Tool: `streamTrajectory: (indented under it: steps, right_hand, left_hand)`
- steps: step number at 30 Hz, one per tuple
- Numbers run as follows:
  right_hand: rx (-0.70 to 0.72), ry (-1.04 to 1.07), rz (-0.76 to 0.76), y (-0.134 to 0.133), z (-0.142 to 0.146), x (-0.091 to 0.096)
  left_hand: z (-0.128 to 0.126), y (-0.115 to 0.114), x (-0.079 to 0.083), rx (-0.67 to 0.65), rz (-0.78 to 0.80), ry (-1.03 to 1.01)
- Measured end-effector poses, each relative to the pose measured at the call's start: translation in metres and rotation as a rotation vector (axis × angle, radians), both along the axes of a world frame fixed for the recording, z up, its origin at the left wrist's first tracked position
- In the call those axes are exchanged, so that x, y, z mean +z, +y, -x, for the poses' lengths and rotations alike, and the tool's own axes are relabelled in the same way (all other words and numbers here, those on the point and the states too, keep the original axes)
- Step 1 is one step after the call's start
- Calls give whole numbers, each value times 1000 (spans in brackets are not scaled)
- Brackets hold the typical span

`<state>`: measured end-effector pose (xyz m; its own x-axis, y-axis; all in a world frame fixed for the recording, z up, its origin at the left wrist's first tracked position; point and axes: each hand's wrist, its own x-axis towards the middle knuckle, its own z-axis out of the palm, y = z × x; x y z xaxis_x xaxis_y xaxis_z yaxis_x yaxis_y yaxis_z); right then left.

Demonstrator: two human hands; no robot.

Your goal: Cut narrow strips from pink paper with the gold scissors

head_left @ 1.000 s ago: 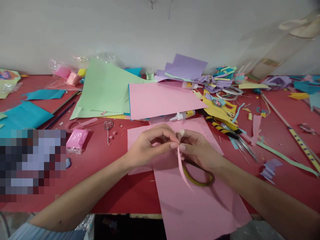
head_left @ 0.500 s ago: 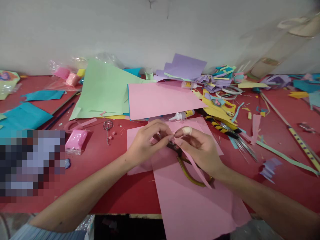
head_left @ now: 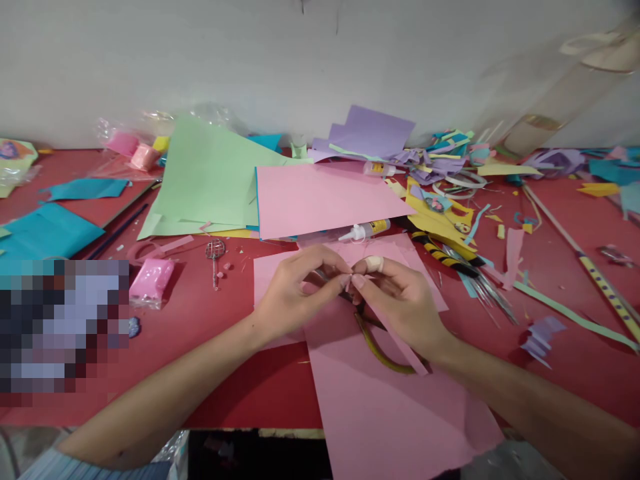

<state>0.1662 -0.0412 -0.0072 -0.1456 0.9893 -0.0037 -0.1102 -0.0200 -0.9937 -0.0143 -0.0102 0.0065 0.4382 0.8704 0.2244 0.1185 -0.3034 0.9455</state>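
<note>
My left hand [head_left: 311, 283] and my right hand [head_left: 397, 293] meet fingertip to fingertip above a large pink paper sheet [head_left: 390, 413]. Both pinch the upper end of a narrow pink paper strip [head_left: 411, 355], whose tail runs down under my right palm toward the wrist. A pale bandage wraps one right finger. Beneath the hands lie scissors [head_left: 377, 348] with yellowish handles, their blades mostly covered by my fingers. Just beyond the hands, a small glue bottle [head_left: 367, 230] rests on its side.
A pink sheet [head_left: 325, 200] and green paper [head_left: 210, 180] lie behind the hands. Black-and-yellow-handled pliers [head_left: 445, 253] sit to the right, near a long stick [head_left: 600, 280]. On the left are a pink clay packet [head_left: 151, 280] and a wire whisk-like piece [head_left: 215, 257].
My fingertips have drawn closer together at the strip's end and shifted slightly. The strip's tail lies a little further right, more covered by my right hand.
</note>
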Motion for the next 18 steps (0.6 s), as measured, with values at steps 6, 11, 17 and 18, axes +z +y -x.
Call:
streamTrajectory:
  steps: [6, 11, 17, 18]
  right_hand:
    - [-19, -52, -36, 1, -1, -4]
    - [-88, -164, -133, 0, -1, -5]
    - [-129, -266, -307, 0, -1, -2]
    - [-133, -278, -327, 0, -2, -2]
  left_hand:
    - [-4, -3, -1, 61, 38, 33]
    - [-6, -8, -7, 137, -73, 128]
    - [-9, -10, -5, 143, -20, 92]
    - [-10, -10, -4, 141, -6, 86]
